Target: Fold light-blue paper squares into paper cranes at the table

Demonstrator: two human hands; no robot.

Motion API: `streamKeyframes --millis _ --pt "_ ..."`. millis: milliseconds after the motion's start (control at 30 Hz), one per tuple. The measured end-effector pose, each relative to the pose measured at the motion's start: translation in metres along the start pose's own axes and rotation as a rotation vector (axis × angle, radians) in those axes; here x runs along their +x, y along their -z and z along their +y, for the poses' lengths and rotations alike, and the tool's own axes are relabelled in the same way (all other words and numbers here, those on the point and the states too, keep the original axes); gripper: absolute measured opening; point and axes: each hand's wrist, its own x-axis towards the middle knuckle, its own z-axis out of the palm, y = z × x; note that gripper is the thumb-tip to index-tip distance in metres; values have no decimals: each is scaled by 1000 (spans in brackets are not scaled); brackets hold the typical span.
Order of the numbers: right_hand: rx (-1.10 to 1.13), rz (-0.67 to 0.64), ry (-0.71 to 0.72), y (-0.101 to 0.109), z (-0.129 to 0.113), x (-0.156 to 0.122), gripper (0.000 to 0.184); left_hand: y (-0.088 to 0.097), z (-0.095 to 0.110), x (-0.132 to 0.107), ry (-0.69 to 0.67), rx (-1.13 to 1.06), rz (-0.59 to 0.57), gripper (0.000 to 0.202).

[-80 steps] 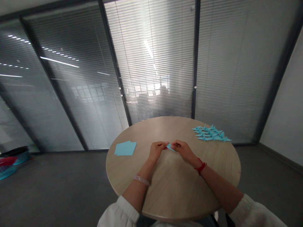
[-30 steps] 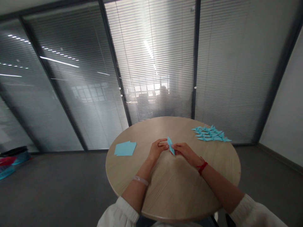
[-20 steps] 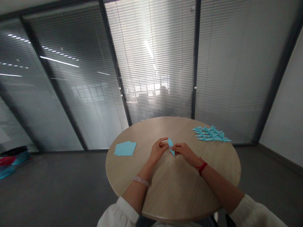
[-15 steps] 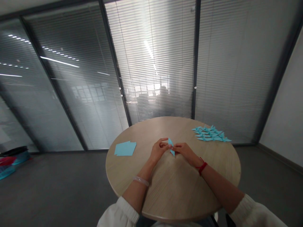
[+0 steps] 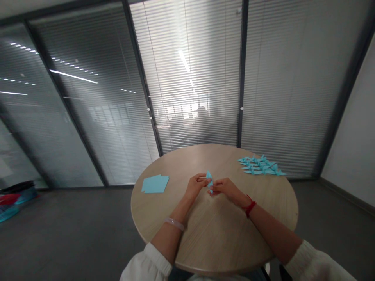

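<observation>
Sky-blue folded paper (image 5: 209, 182), pale wood-grain round table (image 5: 215, 234).

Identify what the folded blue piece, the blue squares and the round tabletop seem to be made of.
The folded piece looks like thin matte paper, sharply creased; the squares likewise, thin-edged. The tabletop shows wood grain: veneer or laminate, cannot tell which.

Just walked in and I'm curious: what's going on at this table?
A person holds a small folded piece of light-blue paper between the fingers of their left hand and right hand, above a round wood-topped table. Square light-blue paper sheets lie to the left, and a group of folded paper cranes lies to the right.
</observation>
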Motion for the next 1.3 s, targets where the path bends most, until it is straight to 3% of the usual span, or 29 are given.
streamKeyframes --millis 200,433,600,833,1067,1300 --pt "17 38 -29 -3 -4 -1 37 -3 2 -4 53 -28 -77 42" --pt "-100 26 -12 -5 -5 -2 39 -4 1 -5 32 31 -32 41" --pt "-352 51 103 -7 -9 -5 33 2 4 -6 61 -19 -21 42" --pt "-494 253 370 -3 -12 -6 17 6 4 -6 218 -44 59 45" --pt "-522 138 460 -2 -10 -7 16 6 0 -6 274 -23 -80 38" --pt "-560 63 443 -1 -2 -3 15 5 -2 -5 292 73 -60 35"
